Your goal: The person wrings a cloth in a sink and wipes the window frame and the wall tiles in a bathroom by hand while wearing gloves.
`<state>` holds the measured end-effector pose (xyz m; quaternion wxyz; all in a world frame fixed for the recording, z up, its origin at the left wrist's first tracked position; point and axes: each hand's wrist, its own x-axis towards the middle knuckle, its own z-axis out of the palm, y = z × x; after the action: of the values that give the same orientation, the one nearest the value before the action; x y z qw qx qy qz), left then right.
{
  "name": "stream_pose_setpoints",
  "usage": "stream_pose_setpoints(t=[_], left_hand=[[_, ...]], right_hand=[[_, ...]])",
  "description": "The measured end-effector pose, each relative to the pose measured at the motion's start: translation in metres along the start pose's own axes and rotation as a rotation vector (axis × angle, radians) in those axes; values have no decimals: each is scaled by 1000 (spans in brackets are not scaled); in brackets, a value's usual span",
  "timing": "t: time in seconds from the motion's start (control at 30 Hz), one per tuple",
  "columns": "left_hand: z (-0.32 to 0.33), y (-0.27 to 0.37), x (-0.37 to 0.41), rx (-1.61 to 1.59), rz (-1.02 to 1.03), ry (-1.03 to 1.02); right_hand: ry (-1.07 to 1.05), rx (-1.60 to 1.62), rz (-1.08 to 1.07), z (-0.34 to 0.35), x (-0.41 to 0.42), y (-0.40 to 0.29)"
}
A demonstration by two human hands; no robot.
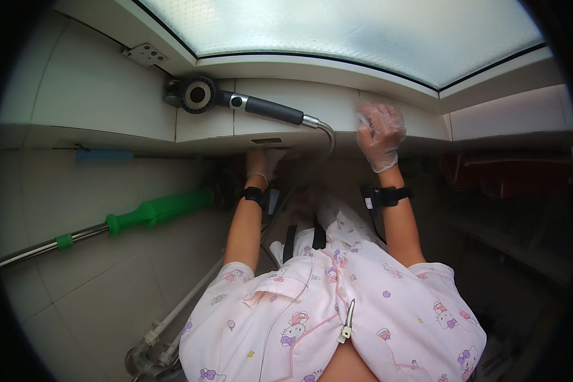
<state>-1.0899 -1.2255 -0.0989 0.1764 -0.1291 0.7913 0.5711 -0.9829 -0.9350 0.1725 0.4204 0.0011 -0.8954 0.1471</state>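
A clear disposable glove covers my left hand [262,164], which is lowered below the tiled ledge; its fingers are blurred, and whether it holds something cannot be told. My right hand [380,133], also in a clear glove, is raised in front of the ledge with its fingers curled; no object shows in it. Between and above them, a dark grey handheld shower head [262,109] lies along the tiled sill [291,90] under the window. Its metal hose [332,133] bends down between my hands.
A green-handled pole [172,207] slants along the tiled wall at left. Frosted window glass [363,33] fills the top. White pipes [186,305] run low at left. A blue item [104,154] hangs on the left wall, and red items [506,172] are at right.
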Motion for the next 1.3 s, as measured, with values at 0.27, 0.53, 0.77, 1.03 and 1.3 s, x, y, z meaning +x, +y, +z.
stream_pose_setpoints(t=[0.27,0.53,0.77,1.03,1.3], left_hand=[[-23,12,-14,524,216,149],[-20,38,-21,466,292,73],[-14,-22,8,490,240,85],[-16,51,-18,556,217,-127],[-32,34,-29,-158,-130,111]], right_hand=[[-110,-47,26,-5,4,-8],[-96,-80,49,-4,1,-1],[-90,-109,42,-1,2,-8],[-69,-131,40,-2,0,-3],[-70,-83,46,1,7,-6]])
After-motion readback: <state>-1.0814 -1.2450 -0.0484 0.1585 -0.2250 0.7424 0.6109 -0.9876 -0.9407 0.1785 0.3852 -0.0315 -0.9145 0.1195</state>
